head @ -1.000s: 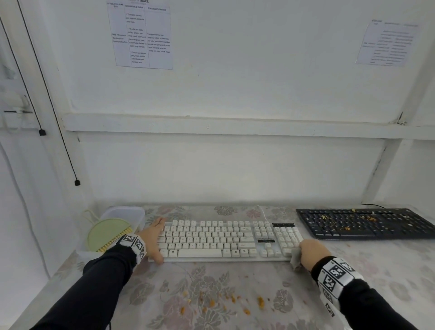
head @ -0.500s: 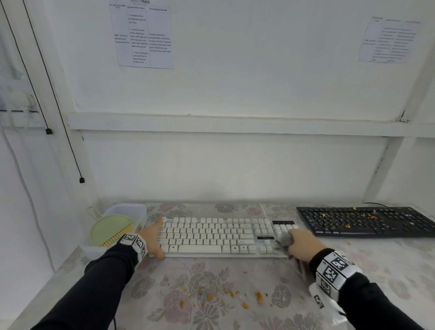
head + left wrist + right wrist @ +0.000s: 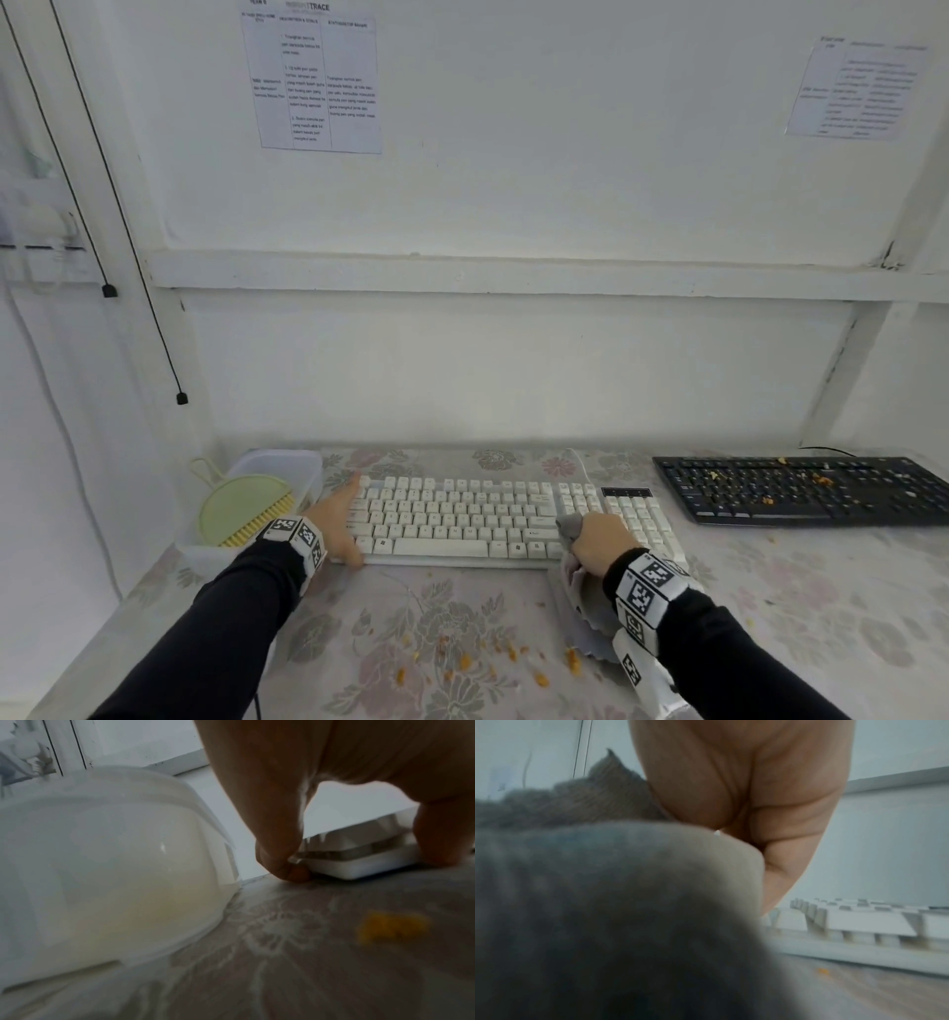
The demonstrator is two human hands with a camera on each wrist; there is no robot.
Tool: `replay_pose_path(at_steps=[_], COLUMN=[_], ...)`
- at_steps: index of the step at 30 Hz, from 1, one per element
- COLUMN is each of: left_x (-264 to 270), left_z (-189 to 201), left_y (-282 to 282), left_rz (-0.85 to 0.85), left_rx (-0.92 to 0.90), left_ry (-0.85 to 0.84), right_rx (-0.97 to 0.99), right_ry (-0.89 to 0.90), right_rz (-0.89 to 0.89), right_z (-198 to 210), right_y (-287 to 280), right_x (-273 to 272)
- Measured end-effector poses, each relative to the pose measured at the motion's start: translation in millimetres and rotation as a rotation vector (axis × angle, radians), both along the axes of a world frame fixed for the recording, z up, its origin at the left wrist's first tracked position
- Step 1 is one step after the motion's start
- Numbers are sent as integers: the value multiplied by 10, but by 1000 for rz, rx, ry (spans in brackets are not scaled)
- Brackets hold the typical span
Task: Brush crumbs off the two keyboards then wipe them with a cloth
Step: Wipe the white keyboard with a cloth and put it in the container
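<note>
Right hand [image 3: 598, 542] bunches the soft grey cloth [image 3: 569, 527] over the white keyboard [image 3: 462, 519] mid-worktop. It's light and likely slides, so left hand [image 3: 339, 519] clamps its left end, thumb at the front. Black keyboard [image 3: 801, 491] is still crumby.

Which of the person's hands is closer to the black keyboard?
Right. The right hand wipes the white keyboard's right part, beside the black keyboard; the left hand holds its far-left end.
</note>
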State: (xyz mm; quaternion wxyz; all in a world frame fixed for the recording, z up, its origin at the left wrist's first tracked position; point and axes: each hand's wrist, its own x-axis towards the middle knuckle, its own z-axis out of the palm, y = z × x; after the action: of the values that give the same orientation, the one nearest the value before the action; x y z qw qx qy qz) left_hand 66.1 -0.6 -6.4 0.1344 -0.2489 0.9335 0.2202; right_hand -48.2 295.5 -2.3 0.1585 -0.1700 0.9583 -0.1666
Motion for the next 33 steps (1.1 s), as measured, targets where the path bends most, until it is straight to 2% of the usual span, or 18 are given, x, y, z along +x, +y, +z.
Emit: replay_pose_path(at_steps=[3,6,13,19,23,25,29,33], left_x=[-18,-44,-70,-61,-52,-46,-30,-27], left_z=[13,12,-6,-2,-12,-14,-22,-43], left_y=[-1,-6,-43,-14,-29,-24,-16,-28], left_rz=[-15,-22,-19,-16,-10,-6,7,19], left_rx=[-7,-11,-26,-45,-23,-11,6,17], left_ry=[-16,-20,-50,-57,-49,-42,-24,-10], right_rx=[54,55,-75,85,140,58,-218,-219], right_ry=[-10,-22,77,38,-60,-82,-75,38], right_rz=[39,-2,-71,17,27,-15,-208,-355], right_z=[3,61,134,22,39,68,149,213], right_y=[53,141,90,-39,24,129,466,753], right_x=[38,43,-25,-14,-6,-2,-66,-166])
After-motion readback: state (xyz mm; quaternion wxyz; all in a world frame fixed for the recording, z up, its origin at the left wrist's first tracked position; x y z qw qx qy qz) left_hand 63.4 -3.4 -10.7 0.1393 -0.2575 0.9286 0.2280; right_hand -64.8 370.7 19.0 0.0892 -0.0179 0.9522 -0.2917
